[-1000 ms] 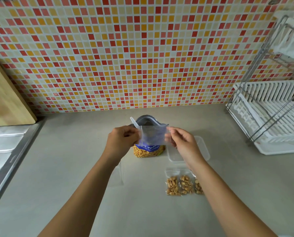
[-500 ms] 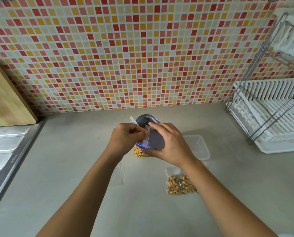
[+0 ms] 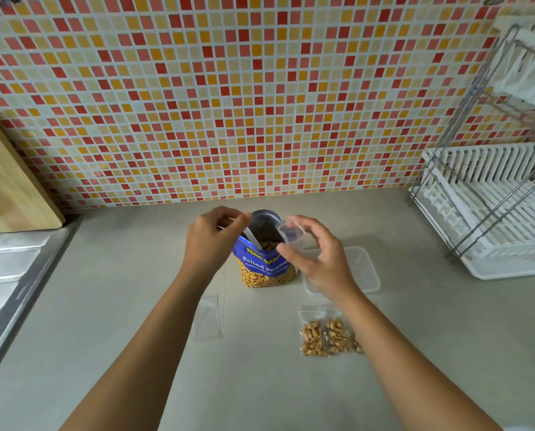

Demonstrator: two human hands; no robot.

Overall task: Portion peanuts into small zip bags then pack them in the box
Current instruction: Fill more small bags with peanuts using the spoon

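A blue bag of salted peanuts [image 3: 264, 270] stands open on the counter. My left hand [image 3: 213, 244] pinches the handle of a white spoon [image 3: 253, 239] whose bowl sits inside the bag's mouth. My right hand [image 3: 320, 262] holds a small empty zip bag [image 3: 289, 233] between thumb and fingers, its mouth spread open beside the rim of the peanut bag. A clear plastic box [image 3: 364, 270] lies just right of the peanut bag, partly behind my right hand. Filled zip bags of peanuts [image 3: 325, 337] lie in a row in front of the box, partly under my right forearm.
Spare empty zip bags [image 3: 208, 318] lie flat on the counter under my left forearm. A white dish rack [image 3: 493, 213] stands at the right, a metal sink drainer [image 3: 8, 275] at the left, a wooden board [image 3: 8, 188] leans on the tiled wall.
Both hands held the small zip bag before. My left hand has let go of it and taken the spoon handle. My right hand now holds the bag open alone.
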